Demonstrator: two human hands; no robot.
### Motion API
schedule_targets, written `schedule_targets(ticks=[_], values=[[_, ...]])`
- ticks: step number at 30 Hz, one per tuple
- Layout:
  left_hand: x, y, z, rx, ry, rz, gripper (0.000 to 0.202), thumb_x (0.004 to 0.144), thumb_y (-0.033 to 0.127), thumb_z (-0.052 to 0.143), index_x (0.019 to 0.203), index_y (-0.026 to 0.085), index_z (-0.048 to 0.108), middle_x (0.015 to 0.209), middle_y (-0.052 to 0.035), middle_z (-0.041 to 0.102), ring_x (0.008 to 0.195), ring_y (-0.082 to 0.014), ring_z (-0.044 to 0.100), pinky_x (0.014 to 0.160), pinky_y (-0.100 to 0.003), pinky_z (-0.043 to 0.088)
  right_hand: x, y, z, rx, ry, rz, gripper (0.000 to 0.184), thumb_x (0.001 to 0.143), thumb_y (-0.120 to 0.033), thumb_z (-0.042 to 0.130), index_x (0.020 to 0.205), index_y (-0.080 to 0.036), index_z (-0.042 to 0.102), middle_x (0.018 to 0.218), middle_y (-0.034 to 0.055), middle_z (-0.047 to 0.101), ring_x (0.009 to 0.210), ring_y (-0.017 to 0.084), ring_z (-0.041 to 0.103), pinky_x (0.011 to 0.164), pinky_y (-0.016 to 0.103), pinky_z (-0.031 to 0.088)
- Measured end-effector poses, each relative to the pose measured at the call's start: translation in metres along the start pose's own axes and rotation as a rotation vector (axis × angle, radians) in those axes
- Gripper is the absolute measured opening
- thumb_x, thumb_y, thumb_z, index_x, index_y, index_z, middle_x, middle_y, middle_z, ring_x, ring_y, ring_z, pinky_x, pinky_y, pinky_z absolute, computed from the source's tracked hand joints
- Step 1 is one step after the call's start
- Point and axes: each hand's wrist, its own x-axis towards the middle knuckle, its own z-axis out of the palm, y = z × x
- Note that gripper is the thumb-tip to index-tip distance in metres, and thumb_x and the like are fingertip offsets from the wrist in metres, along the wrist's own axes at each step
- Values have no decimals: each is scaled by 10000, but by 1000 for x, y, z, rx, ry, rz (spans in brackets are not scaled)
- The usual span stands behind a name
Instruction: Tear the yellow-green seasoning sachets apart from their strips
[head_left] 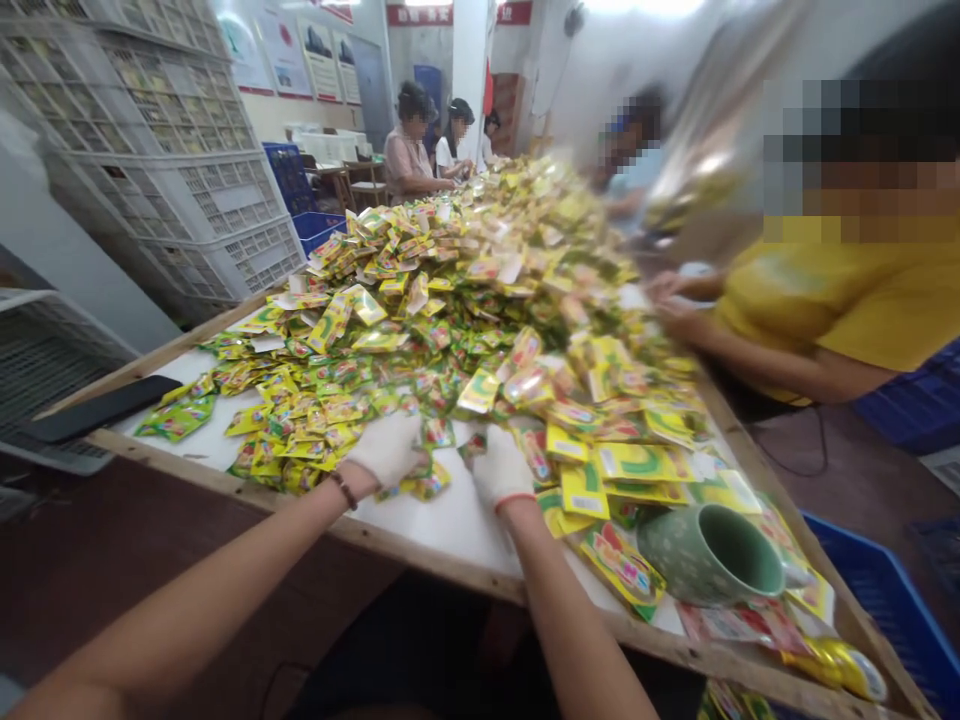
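Observation:
Both my hands wear white gloves and reach over the near edge of a table heaped with yellow and green packets. My left hand (386, 448) is low over a pile of small packets (304, 430), its fingers blurred and partly hidden. Small yellow packets (427, 482) lie just below it. My right hand (501, 468) has its fingers closed at a small dark-green and red packet (472, 449). Between the hands another small packet (439, 433) rests on the white tabletop (465, 525). Larger flat yellow packets (585, 490) lie right of my right hand.
A green cup (712, 553) lies on its side near the right corner. A dark flat object (105, 408) is at the left corner. White crates (210, 215) are stacked at left; a blue crate (877, 590) stands at right. A co-worker in yellow (847, 310) sits close on the right.

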Motion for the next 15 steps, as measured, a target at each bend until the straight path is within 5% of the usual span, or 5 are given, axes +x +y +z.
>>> schedule_targets(ticks=[6, 9, 15], values=[[-2, -5, 3, -73, 10, -11, 99, 722, 294, 643, 717, 196, 636, 827, -53, 628, 805, -205, 594, 718, -289, 424, -3, 14, 11, 53, 66, -85, 458, 832, -201, 513, 1290, -221, 501, 1228, 106, 634, 1090, 227, 607, 896, 302, 445], [-8, -1, -3, -93, 84, -31, 130, 811, 231, 528, 820, 182, 648, 898, -78, 620, 873, -204, 574, 771, -300, 414, -1, 19, 17, 92, 83, -132, 483, 808, -168, 522, 1286, -229, 520, 1218, 87, 645, 1088, 225, 605, 916, 303, 438], [-39, 12, 11, -175, 3, 162, 160, 804, 270, 563, 700, 214, 671, 762, -36, 615, 739, -171, 568, 699, -277, 419, 1, 25, 20, 206, 122, -147, 442, 794, -201, 544, 1235, -224, 569, 1104, 91, 687, 1036, 246, 617, 908, 343, 443]])
